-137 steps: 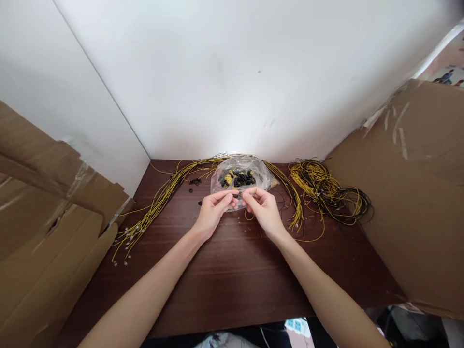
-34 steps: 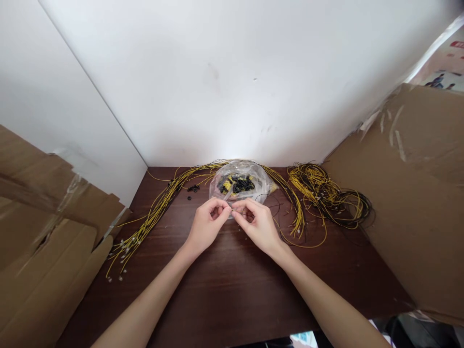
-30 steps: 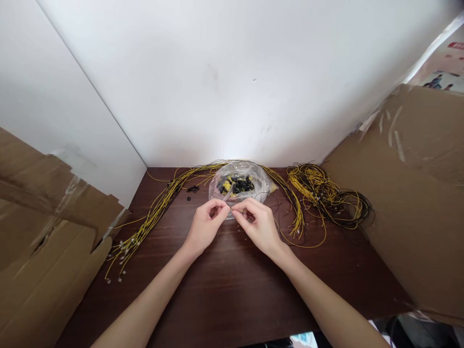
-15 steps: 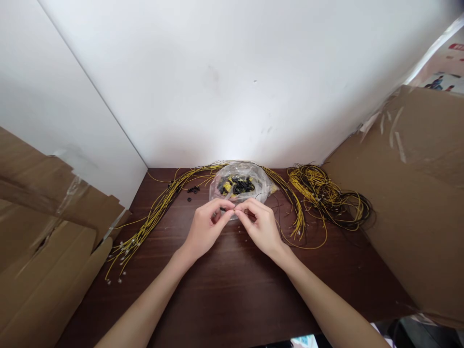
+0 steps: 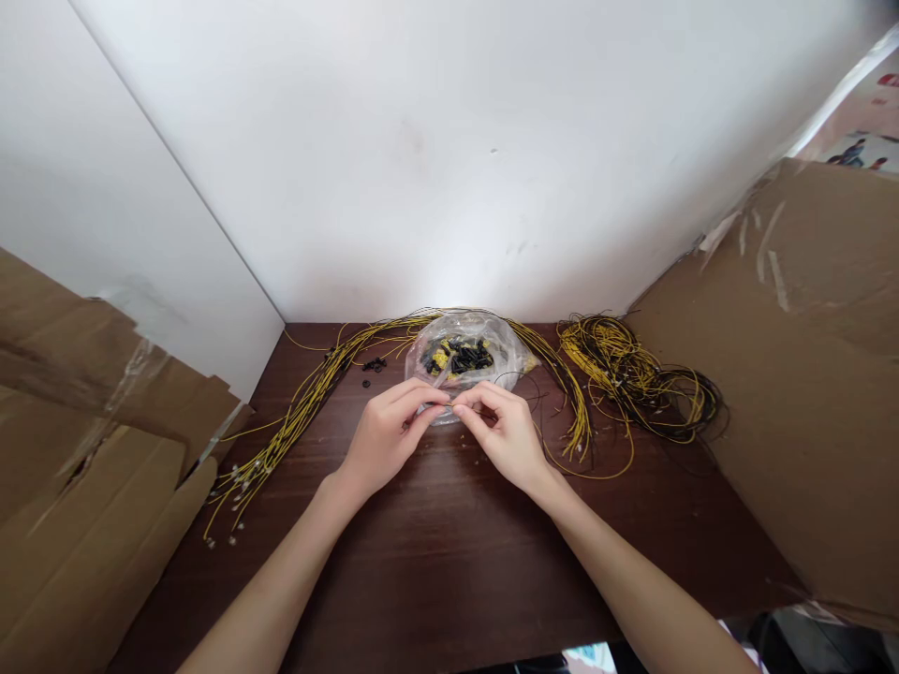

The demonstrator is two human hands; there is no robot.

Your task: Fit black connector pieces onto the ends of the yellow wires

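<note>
Just below the centre of the frame, my left hand and right hand meet fingertip to fingertip over a dark wooden table. Both are pinched shut on a thin wire held between them; whether a small fitting sits in the pinch too is too small to tell. I judge the wire light, limp and slippery, best held close to its end between thumb and forefinger. Just above the hands lies a clear plastic bag of black and yellow parts. A long bundle of yellow wires sweeps to the lower left, and a coiled tangle of yellow and black wires lies at centre right. Cardboard sheets flank both sides.
</note>
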